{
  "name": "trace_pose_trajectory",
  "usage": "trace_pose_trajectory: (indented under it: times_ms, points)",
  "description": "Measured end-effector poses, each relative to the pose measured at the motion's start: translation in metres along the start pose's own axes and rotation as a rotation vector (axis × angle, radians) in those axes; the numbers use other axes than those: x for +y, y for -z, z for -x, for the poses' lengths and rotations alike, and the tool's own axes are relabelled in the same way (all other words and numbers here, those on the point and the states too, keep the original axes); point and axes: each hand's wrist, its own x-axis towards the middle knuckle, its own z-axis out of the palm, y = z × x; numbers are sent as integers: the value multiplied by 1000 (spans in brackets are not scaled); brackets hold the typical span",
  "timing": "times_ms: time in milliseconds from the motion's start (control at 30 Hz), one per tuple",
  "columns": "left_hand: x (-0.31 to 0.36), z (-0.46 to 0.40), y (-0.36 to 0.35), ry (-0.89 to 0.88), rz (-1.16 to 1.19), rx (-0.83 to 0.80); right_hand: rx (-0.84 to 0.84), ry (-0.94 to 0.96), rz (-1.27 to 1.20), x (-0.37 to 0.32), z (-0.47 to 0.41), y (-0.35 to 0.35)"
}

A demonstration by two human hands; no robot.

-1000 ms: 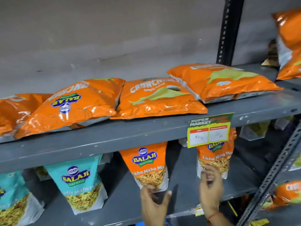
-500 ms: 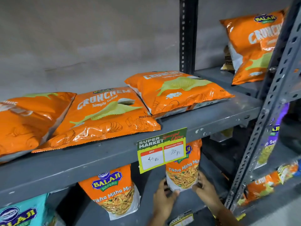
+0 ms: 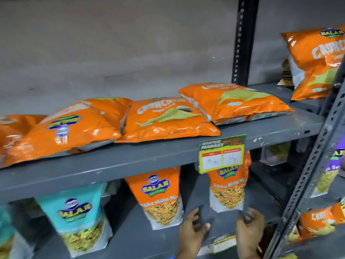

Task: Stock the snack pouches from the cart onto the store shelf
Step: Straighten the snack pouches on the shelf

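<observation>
**Lower shelf: right-hand pouch set, hands just below it**

Left hand low on lower shelf, fingers spread, empty. Right hand beside it, fingers loosely curled, blurred; grip on anything not discernible, none apparent. Both just below orange pouch, upright at right end of row, partly behind price tag. Contact with pouch: cannot tell, motion blur.

Same row, leftward: second orange pouch upright, then teal pouch upright, another teal edge at frame margin. Gaps between pouches; shelf not packed.

Upper shelf: orange chip bags lying flat, overlapping in a row. More bags in next bay at right, beyond upright post.

Cart not in view; remaining stock unknown.

Judgement: task partly done. Several pouches standing on lower shelf, latest apparently just placed. Open space between and behind pouches suggests room for more. Probable next step: back to cart for another pouch.
</observation>
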Motion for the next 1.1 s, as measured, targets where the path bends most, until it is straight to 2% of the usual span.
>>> trace_pose_trajectory:
  times_ms: [67,167,267,467,567,667,800,933,1033,1100]
  points:
    - [-12,27,33,-52,-20,82,22,73,-93,-1,41,-4]
    - [-36,74,95,-100,-88,216,-126,160,-69,0,116,-19]
    - [-65,127,166,-85,-84,363,-233,207,-164,3,200,-45]
    - [-86,211,310,9,-68,665,-741,414,70,18,348,-105]
    - [-107,225,369,75,-44,779,-989,490,186,14,403,-130]
    - [-119,227,415,140,17,882,-1167,549,277,8,432,-167]
    - [-136,206,465,210,75,933,-1319,492,337,4,452,-238]
    - [-158,176,503,243,126,860,-1363,288,367,15,461,-310]
    - [-195,154,516,260,172,773,-1378,260,370,25,467,-345]
    - [-227,138,516,200,190,754,-1386,247,340,29,470,-359]
